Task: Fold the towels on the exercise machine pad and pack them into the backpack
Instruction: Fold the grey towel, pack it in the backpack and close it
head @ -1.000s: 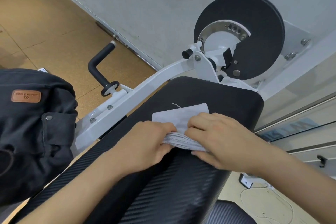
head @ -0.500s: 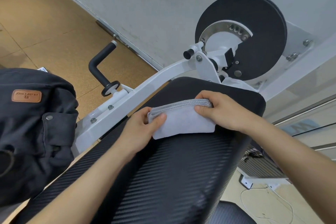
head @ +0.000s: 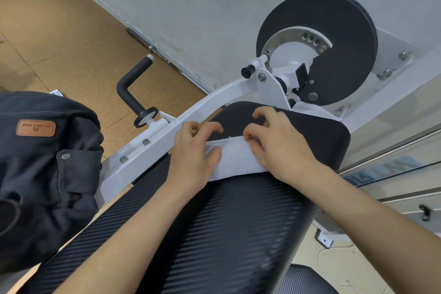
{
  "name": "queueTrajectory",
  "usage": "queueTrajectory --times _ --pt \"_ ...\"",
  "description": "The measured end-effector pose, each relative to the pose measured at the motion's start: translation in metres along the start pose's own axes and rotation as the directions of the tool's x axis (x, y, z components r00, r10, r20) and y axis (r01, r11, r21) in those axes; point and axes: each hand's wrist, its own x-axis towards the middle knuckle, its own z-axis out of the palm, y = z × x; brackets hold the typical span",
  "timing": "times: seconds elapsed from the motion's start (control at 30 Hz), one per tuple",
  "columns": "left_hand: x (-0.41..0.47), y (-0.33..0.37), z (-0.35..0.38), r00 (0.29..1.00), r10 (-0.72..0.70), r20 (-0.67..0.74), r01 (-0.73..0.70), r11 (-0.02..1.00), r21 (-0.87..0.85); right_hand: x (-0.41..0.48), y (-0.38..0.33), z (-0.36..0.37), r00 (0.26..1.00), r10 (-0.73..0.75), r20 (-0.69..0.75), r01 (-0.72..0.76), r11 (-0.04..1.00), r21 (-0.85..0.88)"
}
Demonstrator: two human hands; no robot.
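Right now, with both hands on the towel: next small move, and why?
Probably square up and press down the far stitched edge. The towel lies folded on the pad, the left hand pinches its far-left corner and the right hand rests curled fingers on that edge; the backpack waits to the left.

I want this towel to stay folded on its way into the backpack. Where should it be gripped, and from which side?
Likely the far long edge of the towel, reached from above on the far side of the pad. The stitched hems lie stacked there, while the near edge looks like a closed fold, so a pinch there clamps the loose layers together.
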Motion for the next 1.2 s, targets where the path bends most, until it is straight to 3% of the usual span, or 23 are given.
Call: queueTrajectory --times 0.1,0.17,0.27,0.37,0.5,0.8,0.9,1.0,1.1,1.13,1.2 --pt "-0.002 -0.002 0.002 0.939 0.343 -0.016 -0.329 0.912 0.247 0.001 0.006 0.005 0.982 -0.186 -0.018 0.183 0.977 -0.11" --pt "-0.002 -0.01 0.002 0.899 0.433 0.073 -0.437 0.868 0.237 0.0 0.011 0.005 0.966 -0.258 0.031 0.26 0.955 -0.145" --pt "-0.009 -0.025 -0.004 0.916 0.322 0.24 -0.343 0.938 0.048 -0.008 0.023 -0.003 0.958 -0.173 0.23 0.179 0.984 -0.003" --pt "-0.015 -0.028 -0.008 0.913 0.237 0.333 -0.243 0.97 -0.024 -0.012 0.031 -0.011 0.916 -0.136 0.378 0.071 0.981 0.182" --pt "-0.01 -0.019 -0.007 0.937 0.184 0.296 -0.181 0.983 -0.036 -0.008 0.027 -0.01 0.934 -0.049 0.355 -0.076 0.941 0.33" --pt "-0.001 -0.006 -0.007 0.938 -0.043 0.345 0.073 0.995 -0.074 0.0 0.015 -0.006 0.936 0.124 0.328 -0.267 0.858 0.439" --pt "0.001 0.008 -0.02 0.904 -0.166 0.395 0.282 0.924 -0.258 -0.006 0.012 -0.013 0.932 0.267 0.243 -0.36 0.64 0.679" --pt "-0.006 0.04 -0.027 0.832 -0.212 0.513 0.506 0.67 -0.544 -0.019 0.007 -0.025 0.853 0.442 0.278 -0.366 0.125 0.922" --pt "-0.025 0.078 -0.02 0.782 -0.171 0.6 0.603 0.452 -0.657 -0.047 -0.002 -0.043 0.782 0.514 0.352 -0.215 -0.308 0.927" --pt "-0.032 0.091 -0.016 0.773 -0.154 0.615 0.617 0.407 -0.674 -0.058 -0.004 -0.049 0.773 0.505 0.384 -0.174 -0.414 0.894" --pt "-0.047 0.116 -0.008 0.758 -0.125 0.64 0.64 0.331 -0.694 -0.08 -0.006 -0.059 0.767 0.483 0.423 -0.133 -0.526 0.84"
